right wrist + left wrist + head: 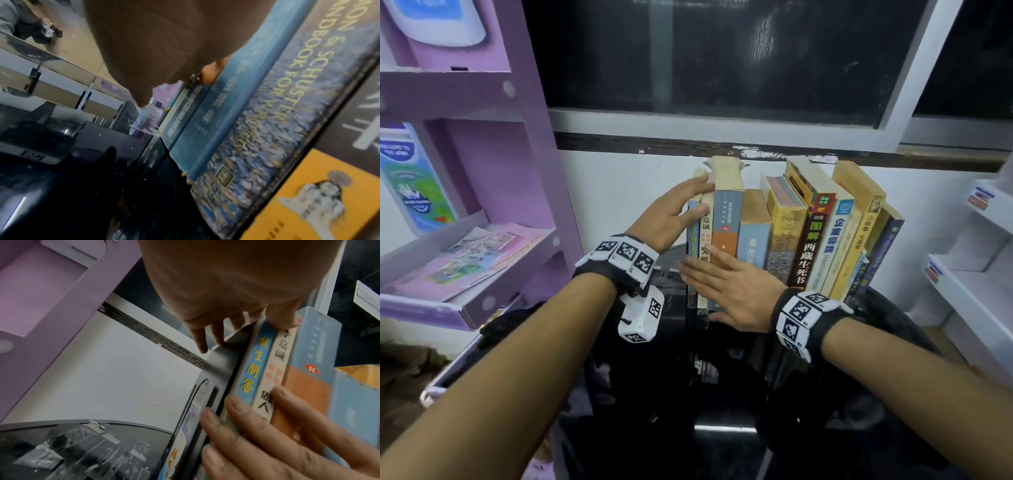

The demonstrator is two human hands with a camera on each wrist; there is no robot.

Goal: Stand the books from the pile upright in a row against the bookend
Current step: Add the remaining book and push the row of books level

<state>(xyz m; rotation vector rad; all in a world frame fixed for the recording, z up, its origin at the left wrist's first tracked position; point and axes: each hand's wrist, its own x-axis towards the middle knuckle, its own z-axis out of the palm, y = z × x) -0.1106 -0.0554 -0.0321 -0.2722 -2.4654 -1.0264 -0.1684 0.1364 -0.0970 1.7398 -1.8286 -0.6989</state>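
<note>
Now the row of books (pixel 784 233) stands upright on the dark worktop (pixel 722 445), spines toward the person.
The black metal bookend (pixel 224 360) sits at nine o'clock of the thin blue-spined paperback (pixel 255 363); the left hand (pixel 671 216) pinches its top there, long axis vertical, while the right hand (pixel 736 291) lies flat, fingers straight against the glossy spines. The three o'clock books lean.

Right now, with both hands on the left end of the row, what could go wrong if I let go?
The right-end books lean left and nothing visibly props that side; releasing might let the row slump. The left hand grips the thin blue book beside the black bookend, and the right hand presses flat on the spines; the bookend could slide on the glossy black surface.
</note>
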